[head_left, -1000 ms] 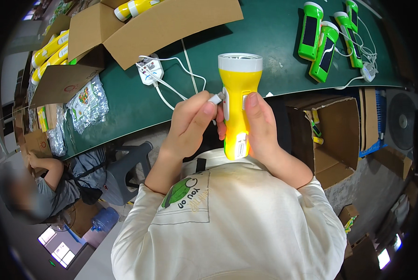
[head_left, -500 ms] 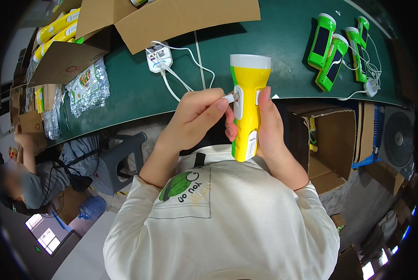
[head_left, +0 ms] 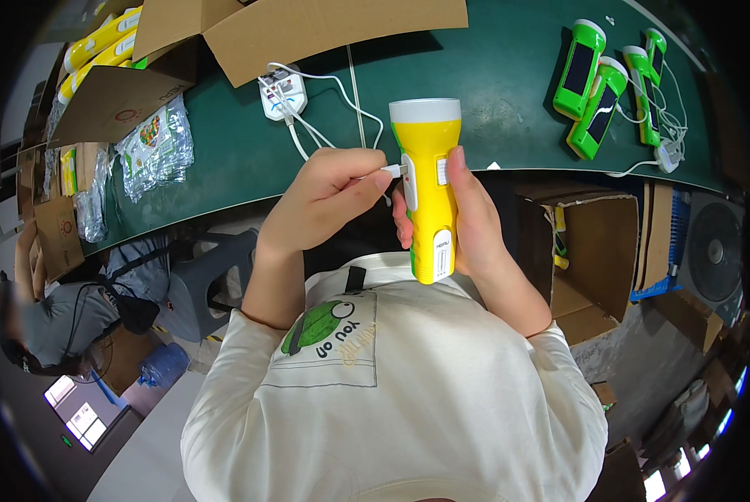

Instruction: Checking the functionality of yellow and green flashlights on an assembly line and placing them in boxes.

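Firstly, at left: crinkled transparent plastic bags (head_left: 153,151) on a smooth green tabletop (head_left: 509,92). Next, left hand (head_left: 320,197): thumb and finger pinching a white cable plug (head_left: 391,171), metal tip at the left flank of a yellow plastic flashlight (head_left: 433,213); insertion cannot be told. Flashlight: flared white-rimmed head, seen across the near tabletop edge, well apart from neighbours. Right hand (head_left: 477,213): wrapped round its barrel. Far right: rounded green flashlights (head_left: 577,75), flat dark panels.

Power socket (head_left: 284,94) on the table (head_left: 509,109), left of held flashlight (head_left: 431,201)
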Action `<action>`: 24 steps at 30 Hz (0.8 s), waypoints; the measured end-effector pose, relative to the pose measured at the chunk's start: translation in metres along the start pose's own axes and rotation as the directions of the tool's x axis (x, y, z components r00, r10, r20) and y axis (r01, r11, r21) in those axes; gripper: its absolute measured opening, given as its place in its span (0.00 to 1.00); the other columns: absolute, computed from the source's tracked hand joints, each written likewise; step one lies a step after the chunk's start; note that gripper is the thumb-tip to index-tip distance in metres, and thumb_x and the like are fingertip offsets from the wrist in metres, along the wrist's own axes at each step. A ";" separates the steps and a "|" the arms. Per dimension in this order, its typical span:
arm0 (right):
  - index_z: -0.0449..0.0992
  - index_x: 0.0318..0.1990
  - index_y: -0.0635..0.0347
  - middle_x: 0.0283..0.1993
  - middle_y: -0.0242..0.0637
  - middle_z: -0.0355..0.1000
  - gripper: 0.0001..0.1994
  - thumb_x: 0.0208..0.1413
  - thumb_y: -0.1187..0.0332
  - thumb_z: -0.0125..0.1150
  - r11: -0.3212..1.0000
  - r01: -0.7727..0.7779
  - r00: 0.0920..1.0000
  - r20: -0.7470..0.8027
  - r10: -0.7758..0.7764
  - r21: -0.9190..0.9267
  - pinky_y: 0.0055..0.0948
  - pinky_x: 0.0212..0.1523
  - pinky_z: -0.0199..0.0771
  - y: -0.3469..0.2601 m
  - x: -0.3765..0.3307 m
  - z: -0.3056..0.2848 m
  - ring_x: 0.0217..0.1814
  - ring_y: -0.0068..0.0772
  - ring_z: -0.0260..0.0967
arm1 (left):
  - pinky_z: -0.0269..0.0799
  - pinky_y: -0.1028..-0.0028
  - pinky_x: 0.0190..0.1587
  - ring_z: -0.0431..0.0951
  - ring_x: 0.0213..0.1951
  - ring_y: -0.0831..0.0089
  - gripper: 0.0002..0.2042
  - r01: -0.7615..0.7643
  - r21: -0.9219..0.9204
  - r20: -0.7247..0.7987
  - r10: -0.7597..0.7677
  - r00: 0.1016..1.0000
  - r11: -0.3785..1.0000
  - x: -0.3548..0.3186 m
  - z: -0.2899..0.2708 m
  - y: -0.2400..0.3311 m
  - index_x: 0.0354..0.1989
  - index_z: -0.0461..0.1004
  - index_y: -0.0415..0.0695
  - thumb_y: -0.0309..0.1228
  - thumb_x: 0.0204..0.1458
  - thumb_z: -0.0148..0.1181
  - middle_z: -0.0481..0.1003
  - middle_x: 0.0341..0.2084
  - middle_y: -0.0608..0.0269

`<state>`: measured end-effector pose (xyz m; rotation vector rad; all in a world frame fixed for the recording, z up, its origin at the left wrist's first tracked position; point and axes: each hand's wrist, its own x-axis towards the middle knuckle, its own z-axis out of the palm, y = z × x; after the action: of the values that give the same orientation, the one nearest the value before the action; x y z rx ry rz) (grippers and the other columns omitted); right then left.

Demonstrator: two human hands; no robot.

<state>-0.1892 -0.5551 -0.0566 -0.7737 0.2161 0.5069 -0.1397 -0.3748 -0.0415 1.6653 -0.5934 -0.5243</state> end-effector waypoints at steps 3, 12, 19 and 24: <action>0.67 0.41 0.63 0.28 0.40 0.69 0.30 0.60 0.41 0.32 0.999 0.032 0.999 -0.009 -0.033 -0.043 0.23 0.23 0.71 0.002 0.000 0.000 0.21 0.27 0.68 | 0.50 0.77 0.21 0.54 0.19 0.81 0.15 0.007 -0.055 -0.050 -0.010 0.999 0.998 -0.002 0.004 -0.004 0.19 0.62 0.39 0.31 0.58 0.48 0.56 0.13 0.69; 0.66 0.42 0.63 0.28 0.41 0.69 0.29 0.60 0.41 0.34 0.985 0.002 1.000 0.003 -0.002 -0.172 0.23 0.24 0.71 0.004 -0.002 0.000 0.22 0.27 0.69 | 0.53 0.78 0.22 0.56 0.19 0.82 0.14 0.045 -0.051 0.102 -0.040 0.994 0.998 -0.007 -0.007 -0.010 0.22 0.65 0.38 0.32 0.58 0.47 0.62 0.15 0.68; 0.65 0.43 0.62 0.27 0.39 0.69 0.27 0.60 0.43 0.36 0.994 -0.005 1.000 0.007 0.006 -0.107 0.23 0.23 0.71 0.000 0.007 -0.003 0.21 0.26 0.68 | 0.62 0.78 0.28 0.67 0.23 0.78 0.14 0.095 -0.175 0.039 -0.090 0.995 0.980 0.006 0.003 0.007 0.26 0.67 0.37 0.34 0.60 0.45 0.71 0.20 0.63; 0.66 0.41 0.63 0.28 0.41 0.69 0.27 0.60 0.43 0.37 0.991 0.071 0.997 -0.033 -0.075 -0.113 0.24 0.22 0.72 -0.009 0.004 0.002 0.20 0.29 0.69 | 0.60 0.72 0.27 0.62 0.22 0.68 0.15 0.002 0.075 0.006 -0.003 1.000 0.997 0.006 -0.002 -0.003 0.23 0.63 0.38 0.35 0.60 0.45 0.61 0.17 0.57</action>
<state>-0.1809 -0.5582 -0.0513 -0.8974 0.1944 0.4383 -0.1333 -0.3766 -0.0442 1.7363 -0.6222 -0.5142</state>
